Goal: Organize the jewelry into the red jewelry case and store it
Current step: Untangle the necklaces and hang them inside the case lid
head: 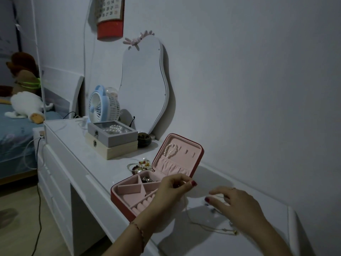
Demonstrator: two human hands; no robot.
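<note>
The red jewelry case lies open on the white dresser top, its pink lid tilted up with a pearl bracelet hung inside. Some jewelry sits in the case's far compartment. My left hand hovers over the case's right side and pinches a thin gold chain that trails down onto the table. My right hand reaches over small pieces of jewelry on the table, fingers spread and relaxed. Beaded bracelets lie behind the case.
A grey box with pearls is stacked on a wooden box further back, beside a blue fan, a dark round jar and a wavy mirror leaning on the wall. The dresser's front edge runs diagonally at left.
</note>
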